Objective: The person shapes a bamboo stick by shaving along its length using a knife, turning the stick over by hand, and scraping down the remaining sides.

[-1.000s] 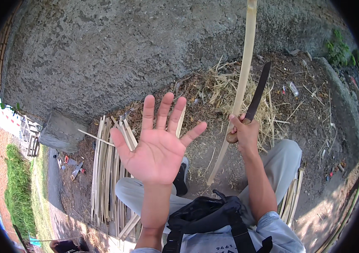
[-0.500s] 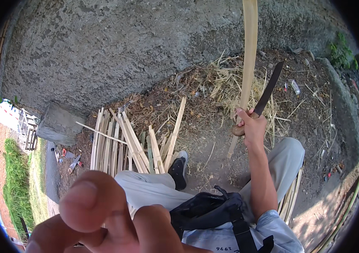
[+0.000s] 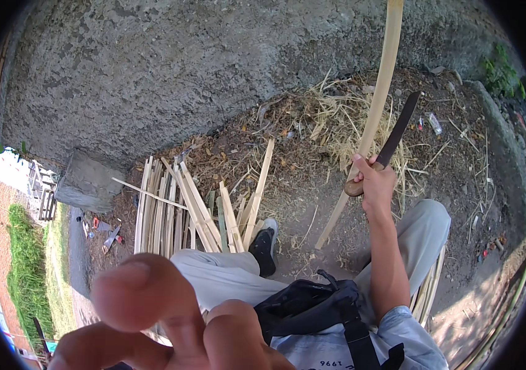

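Observation:
My right hand (image 3: 378,188) is closed round the wooden handle of a machete (image 3: 400,128), its dark blade pointing up and away. That same hand also grips a long pale bamboo strip (image 3: 383,86), thumb laid against it. The strip runs from the top edge down past the hand, its lower end just above the dirt. Very near the camera, my left hand (image 3: 152,299) looms large and blurred at the lower left. Its fingers are bent but apart, with nothing visible between them; part of this hand lies beyond the lower edge.
Split bamboo strips (image 3: 163,209) lie in a pile left of my shoe (image 3: 264,246). Pale shavings (image 3: 343,126) cover the ground before a rough concrete wall (image 3: 182,74). A concrete block (image 3: 90,185) and a handsaw (image 3: 112,238) are at the left; more strips (image 3: 430,280) lie beside my right leg.
The bamboo strip has tilted: its upper part swung right and its lower end moved left. My right hand, still holding the machete, shifted slightly right. My left hand moved a little right.

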Demonstrator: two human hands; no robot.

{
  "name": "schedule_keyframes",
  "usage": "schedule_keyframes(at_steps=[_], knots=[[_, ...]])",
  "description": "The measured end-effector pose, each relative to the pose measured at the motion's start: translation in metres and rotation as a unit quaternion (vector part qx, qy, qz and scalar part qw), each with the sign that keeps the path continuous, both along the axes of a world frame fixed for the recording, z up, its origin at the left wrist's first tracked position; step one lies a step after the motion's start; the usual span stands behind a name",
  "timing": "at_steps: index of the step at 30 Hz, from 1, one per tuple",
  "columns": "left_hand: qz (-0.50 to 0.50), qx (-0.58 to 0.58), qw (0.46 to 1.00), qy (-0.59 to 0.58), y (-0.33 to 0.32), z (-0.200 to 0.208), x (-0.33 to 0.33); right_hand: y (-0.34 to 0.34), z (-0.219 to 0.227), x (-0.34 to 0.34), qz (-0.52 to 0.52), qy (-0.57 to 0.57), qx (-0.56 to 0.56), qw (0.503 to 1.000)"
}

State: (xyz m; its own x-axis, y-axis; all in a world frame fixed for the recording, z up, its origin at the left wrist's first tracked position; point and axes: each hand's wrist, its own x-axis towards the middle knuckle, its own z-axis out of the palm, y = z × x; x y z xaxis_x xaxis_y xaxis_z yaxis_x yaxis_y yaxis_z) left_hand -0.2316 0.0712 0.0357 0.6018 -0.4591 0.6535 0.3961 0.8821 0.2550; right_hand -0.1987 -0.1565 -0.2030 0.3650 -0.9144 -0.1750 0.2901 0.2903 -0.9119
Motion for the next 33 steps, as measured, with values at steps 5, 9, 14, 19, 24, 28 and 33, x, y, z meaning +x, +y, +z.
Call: schedule_keyframes(at_steps=[5,9,14,19,24,28,33], knots=[[-0.010,-0.052,0.984,-0.167,0.004,-0.025,0.028,0.002,0.006,0.000,0.001,-0.022,0.012,1.000],[-0.012,0.173,0.982,-0.071,0.013,0.015,0.007,-0.001,-0.004,0.003,0.003,-0.025,0.014,1.000],[0.002,0.123,0.981,-0.153,-0.005,-0.016,0.027,-0.001,-0.002,-0.001,-0.002,-0.011,0.018,1.000],[0.055,-0.067,0.965,-0.249,-0.035,-0.042,0.050,0.001,-0.004,0.001,-0.004,-0.019,0.007,1.000],[0.243,0.375,0.868,-0.215,-0.034,-0.117,0.126,0.000,-0.001,-0.001,-0.004,-0.016,0.013,1.000],[0.299,0.542,0.755,-0.216,-0.014,-0.191,0.163,-0.003,-0.004,-0.002,-0.008,-0.040,0.026,0.999],[0.258,0.651,0.667,-0.256,0.003,-0.258,0.194,0.000,0.004,-0.006,-0.012,-0.065,0.046,0.997]])
